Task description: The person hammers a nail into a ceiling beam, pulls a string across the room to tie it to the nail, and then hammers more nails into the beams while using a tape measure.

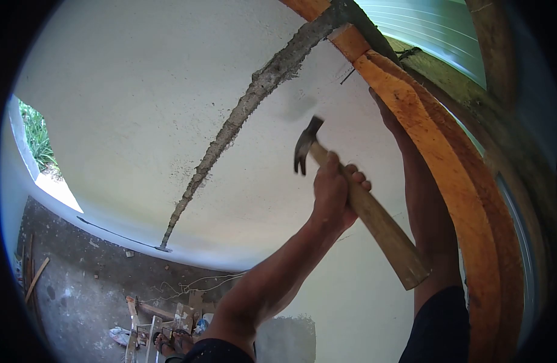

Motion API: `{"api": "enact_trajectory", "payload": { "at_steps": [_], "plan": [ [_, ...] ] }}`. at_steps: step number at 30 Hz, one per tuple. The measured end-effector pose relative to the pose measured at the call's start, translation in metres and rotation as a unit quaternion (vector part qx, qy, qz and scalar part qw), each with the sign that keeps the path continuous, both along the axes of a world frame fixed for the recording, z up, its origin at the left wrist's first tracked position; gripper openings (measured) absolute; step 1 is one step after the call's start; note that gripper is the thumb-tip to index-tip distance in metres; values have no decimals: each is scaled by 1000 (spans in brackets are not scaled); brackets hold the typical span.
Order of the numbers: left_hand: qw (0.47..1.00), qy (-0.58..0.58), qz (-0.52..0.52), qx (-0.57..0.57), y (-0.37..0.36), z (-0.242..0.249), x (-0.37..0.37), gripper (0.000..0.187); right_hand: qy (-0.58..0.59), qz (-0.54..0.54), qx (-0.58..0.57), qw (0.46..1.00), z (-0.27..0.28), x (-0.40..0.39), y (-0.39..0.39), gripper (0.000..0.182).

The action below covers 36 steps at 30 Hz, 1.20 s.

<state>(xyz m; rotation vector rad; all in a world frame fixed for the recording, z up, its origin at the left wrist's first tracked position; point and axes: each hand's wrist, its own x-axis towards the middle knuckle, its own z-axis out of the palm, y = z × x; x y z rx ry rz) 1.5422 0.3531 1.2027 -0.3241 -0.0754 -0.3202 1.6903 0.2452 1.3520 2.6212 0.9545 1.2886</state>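
Observation:
My left hand [334, 189] is closed round the wooden handle of a claw hammer [384, 233], high on the handle near the head. The dark metal head points up, with its claw toward the lower left. My right arm reaches up along an orange wooden beam [451, 163]. Only an edge of my right hand [381, 106] shows beside the beam; its fingers are hidden. A thin dark nail or wire [347, 76] sticks out near the beam's upper end, just above that hand.
A pale wall [139, 91] carries a rough cement strip [230, 127] running diagonally. A window opening [39, 142] is at the left, with translucent roofing [436, 30] at the upper right. Below are a wooden ladder [152, 339], sandalled feet [169, 342] and scattered wood on the floor [79, 284].

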Motion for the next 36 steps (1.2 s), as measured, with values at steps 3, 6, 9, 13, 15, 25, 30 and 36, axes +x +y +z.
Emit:
{"api": "enact_trajectory", "payload": {
  "at_steps": [3,6,9,13,15,25,30,36],
  "plan": [
    [987,-141,43,70,17,30,11,23,72,65,45,994,-4,14,-8,41],
    [994,-53,60,68,13,10,2,23,59,66,37,995,-3,13,-4,41],
    [999,39,14,26,5,-12,-7,23,53,69,32,996,-2,11,-4,41],
    [999,41,12,-15,-6,6,14,21,52,73,26,996,-2,8,-2,41],
    [998,-52,29,19,6,30,13,20,51,72,22,996,-2,7,-1,41],
    [999,-33,28,-28,-1,22,20,22,42,75,12,996,-1,5,-3,40],
    [998,-17,56,-20,-7,5,3,22,35,74,6,997,1,7,-4,40],
    [995,-90,31,4,0,27,18,26,28,78,5,997,-2,6,-2,40]
  ]
}}
